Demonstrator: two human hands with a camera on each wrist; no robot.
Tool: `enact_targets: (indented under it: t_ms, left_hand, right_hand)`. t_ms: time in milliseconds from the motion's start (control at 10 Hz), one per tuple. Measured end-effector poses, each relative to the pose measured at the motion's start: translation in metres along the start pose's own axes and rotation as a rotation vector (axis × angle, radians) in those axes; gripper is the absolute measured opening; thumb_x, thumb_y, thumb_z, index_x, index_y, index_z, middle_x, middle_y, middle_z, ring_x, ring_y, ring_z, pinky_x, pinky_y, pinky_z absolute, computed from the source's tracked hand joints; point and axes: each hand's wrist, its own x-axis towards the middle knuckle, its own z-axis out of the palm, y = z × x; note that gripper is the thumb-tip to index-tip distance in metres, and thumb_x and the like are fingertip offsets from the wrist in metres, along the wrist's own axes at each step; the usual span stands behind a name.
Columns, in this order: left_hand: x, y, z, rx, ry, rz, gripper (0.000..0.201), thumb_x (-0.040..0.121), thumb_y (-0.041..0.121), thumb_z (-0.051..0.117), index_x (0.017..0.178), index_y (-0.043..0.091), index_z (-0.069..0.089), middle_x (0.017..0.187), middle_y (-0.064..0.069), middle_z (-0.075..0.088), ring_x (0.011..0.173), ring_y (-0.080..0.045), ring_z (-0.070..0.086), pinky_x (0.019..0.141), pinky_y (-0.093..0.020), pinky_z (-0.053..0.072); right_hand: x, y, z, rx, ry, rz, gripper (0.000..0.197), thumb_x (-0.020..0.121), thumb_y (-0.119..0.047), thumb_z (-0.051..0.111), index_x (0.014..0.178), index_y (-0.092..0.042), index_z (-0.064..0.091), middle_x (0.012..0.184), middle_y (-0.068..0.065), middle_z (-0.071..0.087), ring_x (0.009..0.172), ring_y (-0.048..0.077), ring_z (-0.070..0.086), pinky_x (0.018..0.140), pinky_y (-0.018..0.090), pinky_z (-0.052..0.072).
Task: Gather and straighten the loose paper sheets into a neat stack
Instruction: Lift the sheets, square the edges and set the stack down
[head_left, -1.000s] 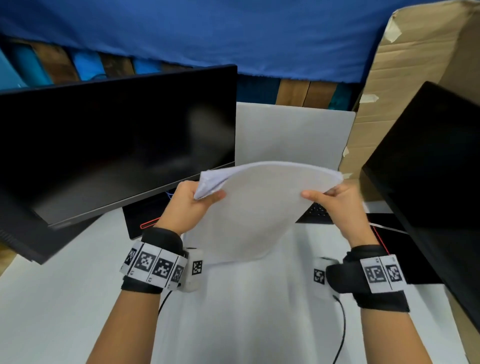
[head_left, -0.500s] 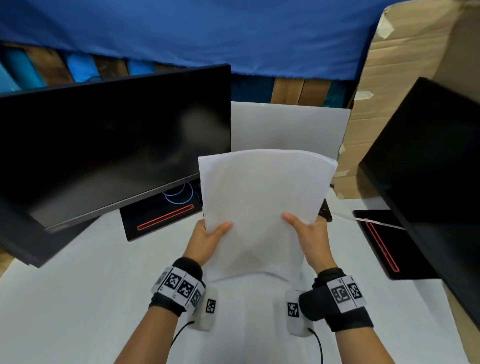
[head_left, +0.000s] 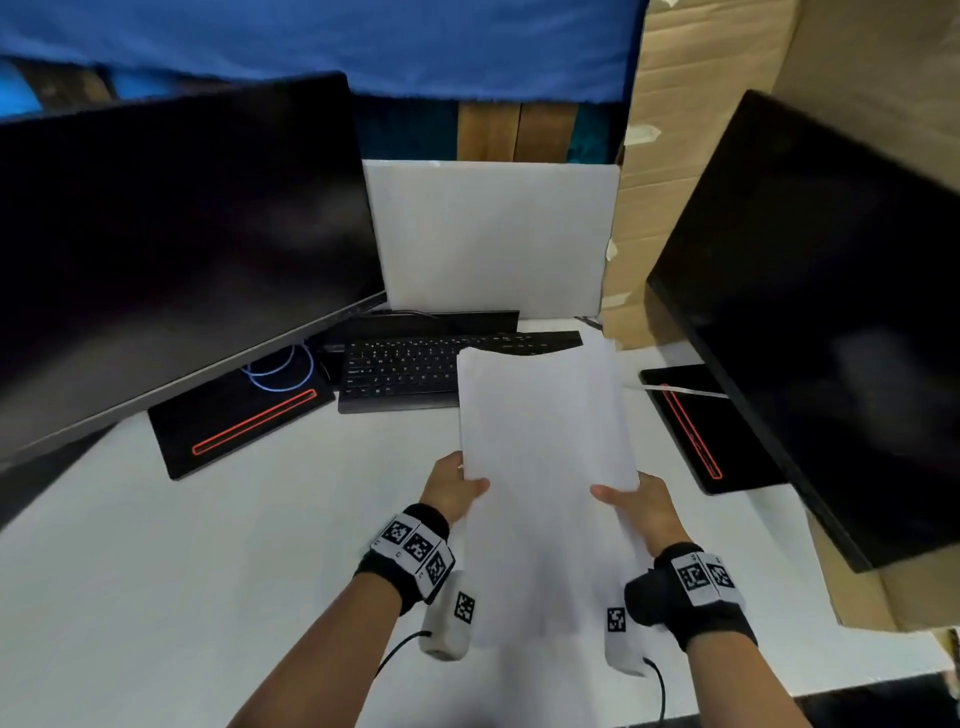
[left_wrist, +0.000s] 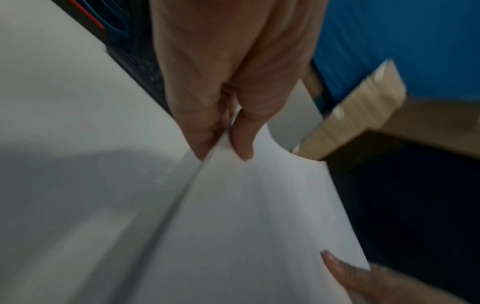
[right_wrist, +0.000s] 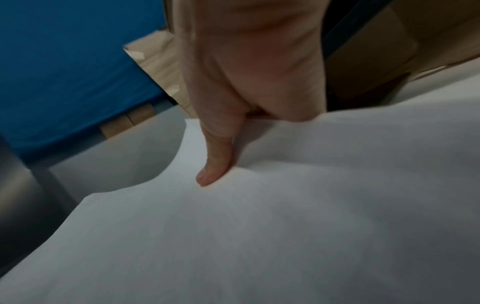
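A bundle of white paper sheets (head_left: 545, 441) leans away from me over the white desk, its far edge overlapping the keyboard. My left hand (head_left: 454, 486) pinches its left edge, thumb on top, other fingers behind; the left wrist view shows the thumb (left_wrist: 242, 142) pressed on the paper sheets (left_wrist: 246, 226). My right hand (head_left: 631, 506) grips the right edge the same way, its thumb (right_wrist: 215, 162) lying on the top sheet (right_wrist: 285, 226). The fingers under the paper are hidden.
A black monitor (head_left: 171, 249) stands at the left and another monitor (head_left: 831, 312) at the right, each on a black base with a red stripe. A black keyboard (head_left: 400, 374) and a white board (head_left: 493, 234) lie behind the paper. Cardboard (head_left: 691, 130) rises at the back right.
The sheets were held up high and curved; both hands have slid down their sides and brought the bundle lower and nearer to me, now flatter and narrower in view.
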Motion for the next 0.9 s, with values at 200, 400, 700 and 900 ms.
enact_targets:
  t_ms: [200,400,700,900]
  left_hand:
    - [0.016,-0.031,0.042,0.234,0.005,-0.132,0.045,0.079,-0.006,0.056,0.122,-0.002,0.044,0.117,-0.022,0.058,0.09,-0.02,0.049,0.074,-0.028,0.043]
    - [0.021,-0.035,0.061,0.453,0.004,-0.119,0.046,0.081,-0.007,0.047,0.127,-0.002,0.04,0.118,-0.02,0.057,0.105,-0.029,0.054,0.085,-0.028,0.047]
    - [0.017,-0.013,0.069,0.781,-0.045,-0.211,0.062,0.084,0.026,0.056,0.131,-0.002,0.026,0.139,-0.019,0.026,0.126,-0.036,0.03,0.101,-0.039,0.035]
    - [-0.003,0.021,0.004,0.538,0.122,-0.007,0.081,0.087,0.032,0.055,0.146,0.008,0.004,0.154,-0.015,0.009,0.14,-0.034,0.016,0.113,-0.041,0.021]
  right_hand:
    - [0.025,0.043,-0.025,-0.148,0.043,0.142,0.039,0.065,-0.009,0.08,0.099,0.002,0.065,0.105,0.021,0.068,0.094,0.034,0.064,0.089,0.043,0.052]
    - [0.034,0.039,-0.03,-0.308,0.067,0.099,0.046,0.071,-0.015,0.075,0.11,0.002,0.056,0.114,0.02,0.064,0.101,0.034,0.059,0.081,0.034,0.046]
    - [0.034,0.028,-0.024,-0.81,0.028,0.085,0.098,0.073,-0.054,0.064,0.142,-0.006,0.013,0.146,0.018,0.024,0.13,0.038,0.028,0.104,0.05,0.03]
    - [-0.012,-0.019,-0.042,-0.427,0.232,-0.137,0.087,0.08,-0.042,0.064,0.144,-0.007,0.018,0.145,0.021,0.025,0.13,0.039,0.026,0.103,0.052,0.031]
